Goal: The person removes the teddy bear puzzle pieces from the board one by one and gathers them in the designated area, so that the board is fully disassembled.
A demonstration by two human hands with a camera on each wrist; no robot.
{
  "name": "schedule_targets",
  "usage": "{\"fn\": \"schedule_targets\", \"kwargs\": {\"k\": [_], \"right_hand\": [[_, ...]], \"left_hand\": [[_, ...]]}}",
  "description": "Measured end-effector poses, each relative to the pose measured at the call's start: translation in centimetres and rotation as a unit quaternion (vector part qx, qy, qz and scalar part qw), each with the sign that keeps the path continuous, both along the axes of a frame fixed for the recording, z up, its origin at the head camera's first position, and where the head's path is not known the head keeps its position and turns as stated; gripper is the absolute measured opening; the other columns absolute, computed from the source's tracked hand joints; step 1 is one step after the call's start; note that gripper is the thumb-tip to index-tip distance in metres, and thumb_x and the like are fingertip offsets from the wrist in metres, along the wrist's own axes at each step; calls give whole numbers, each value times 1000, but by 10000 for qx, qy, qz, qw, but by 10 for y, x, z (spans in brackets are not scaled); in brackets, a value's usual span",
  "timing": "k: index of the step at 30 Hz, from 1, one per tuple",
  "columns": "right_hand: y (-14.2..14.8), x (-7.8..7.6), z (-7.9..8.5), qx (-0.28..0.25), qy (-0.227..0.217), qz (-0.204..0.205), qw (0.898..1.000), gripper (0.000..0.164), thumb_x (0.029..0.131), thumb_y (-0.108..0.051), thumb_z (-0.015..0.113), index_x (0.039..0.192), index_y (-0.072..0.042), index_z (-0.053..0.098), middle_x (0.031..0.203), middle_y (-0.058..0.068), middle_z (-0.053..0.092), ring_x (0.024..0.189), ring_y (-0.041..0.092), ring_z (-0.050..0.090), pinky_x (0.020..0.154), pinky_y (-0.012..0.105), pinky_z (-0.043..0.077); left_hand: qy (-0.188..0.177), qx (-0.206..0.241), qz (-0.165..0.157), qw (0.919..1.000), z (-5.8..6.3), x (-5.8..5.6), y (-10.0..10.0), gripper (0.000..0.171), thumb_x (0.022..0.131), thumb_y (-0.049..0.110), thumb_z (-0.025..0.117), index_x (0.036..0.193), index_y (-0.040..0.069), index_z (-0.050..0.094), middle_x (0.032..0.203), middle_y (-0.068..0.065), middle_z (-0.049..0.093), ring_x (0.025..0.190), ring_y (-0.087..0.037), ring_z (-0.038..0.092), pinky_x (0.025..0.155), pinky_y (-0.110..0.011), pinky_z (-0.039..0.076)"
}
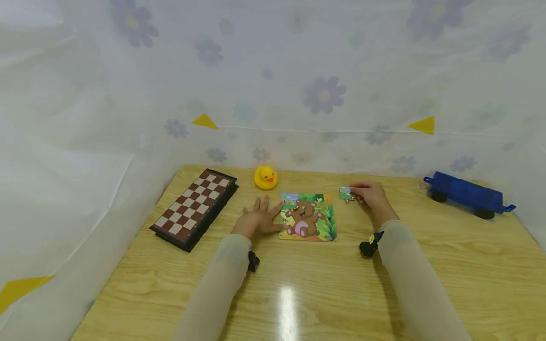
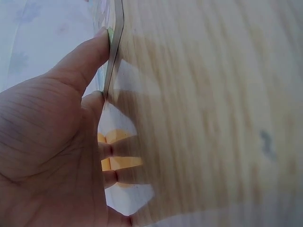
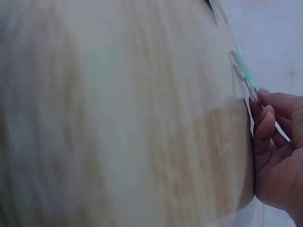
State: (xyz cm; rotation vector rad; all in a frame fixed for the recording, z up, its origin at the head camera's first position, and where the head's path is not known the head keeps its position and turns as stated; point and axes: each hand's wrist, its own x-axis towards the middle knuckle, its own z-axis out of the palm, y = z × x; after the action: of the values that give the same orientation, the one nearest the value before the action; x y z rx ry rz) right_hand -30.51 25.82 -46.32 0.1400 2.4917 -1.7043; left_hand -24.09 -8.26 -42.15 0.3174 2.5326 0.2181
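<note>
A square bear jigsaw puzzle (image 1: 304,218) lies on the wooden table. My left hand (image 1: 259,219) is spread at its left side, with thumb and index fingertip touching the puzzle's edge. In the left wrist view the thumb (image 2: 85,59) rests on that edge, seen side-on. To the right of the puzzle, my right hand (image 1: 371,196) pinches a small puzzle piece (image 1: 345,193) between thumb and fingers. The right wrist view shows this piece (image 3: 244,71) edge-on, tilted just over the table, its printed face turned away.
A yellow rubber duck (image 1: 266,178) sits behind my left hand. At the left stands a folded chessboard (image 1: 194,206). Toward the right edge is a blue toy wagon (image 1: 469,193) with black wheels. A flowered white curtain (image 1: 273,85) hangs behind the table.
</note>
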Motion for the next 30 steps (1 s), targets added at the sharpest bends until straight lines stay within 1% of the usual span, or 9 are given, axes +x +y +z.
{"fn": "schedule_targets", "kwargs": {"k": [2,5,8,10,14,19,23,28,30], "right_hand": [[0,-1,0,17,-2,-86,10000,37,94,-17,60,123,7,58,73,-8,61,59,5,51,51,19,45],[1,-3,-1,47,15,-176,9998,38,94,-18,60,124,5,57,78,-6,59,58,5,50,52,19,45],[3,-5,-1,107,52,-161,9998,40,94,-20,60,126,4,56,86,-2,58,58,5,49,52,19,46],[4,-5,-2,49,21,-138,9999,39,94,-20,60,126,3,56,90,0,57,58,5,49,53,20,46],[5,-5,-1,-18,-61,-111,9999,42,95,-22,59,128,3,54,93,-1,57,59,3,49,54,19,46],[5,-3,3,-136,-151,-117,9997,45,95,-24,59,130,2,53,90,-2,56,61,4,49,55,19,47],[6,0,5,-200,-135,-93,9997,47,95,-26,59,131,3,52,86,-2,55,60,5,49,55,20,48],[7,1,5,-439,-127,-166,9988,48,93,-25,61,130,5,52,77,-4,55,58,5,49,54,21,49],[6,2,5,-616,-163,-186,9978,48,93,-24,61,130,5,51,72,-4,54,56,5,48,53,21,48]], "left_hand": [[-2,-14,-7,10000,-1,0,0,81,88,67,44,151,40,1,157,-11,-16,143,-32,-14,107,-67,2],[-8,9,9,10000,-1,0,-1,81,88,67,43,151,40,0,156,-11,-17,142,-33,-14,107,-67,1],[-10,45,36,10000,0,-1,-1,81,88,67,43,151,40,0,156,-11,-17,142,-32,-15,107,-67,0],[-6,61,50,10000,0,-1,-1,80,88,66,44,151,40,1,156,-11,-17,142,-32,-15,107,-67,0],[-3,66,46,10000,0,-1,-2,81,88,67,44,151,40,1,157,-11,-17,142,-32,-15,107,-67,0],[-12,81,44,10000,-1,-1,-1,80,88,67,43,150,41,1,157,-11,-16,142,-32,-15,107,-67,0],[-32,73,46,10000,0,-1,-1,80,87,67,44,150,41,1,156,-10,-17,142,-32,-15,107,-66,0],[-65,37,16,10000,1,0,0,81,88,67,43,150,41,0,156,-10,-18,142,-32,-16,107,-66,-1],[-63,20,11,10000,1,0,0,80,88,67,43,150,41,0,156,-10,-18,142,-32,-16,108,-66,-1]]}}
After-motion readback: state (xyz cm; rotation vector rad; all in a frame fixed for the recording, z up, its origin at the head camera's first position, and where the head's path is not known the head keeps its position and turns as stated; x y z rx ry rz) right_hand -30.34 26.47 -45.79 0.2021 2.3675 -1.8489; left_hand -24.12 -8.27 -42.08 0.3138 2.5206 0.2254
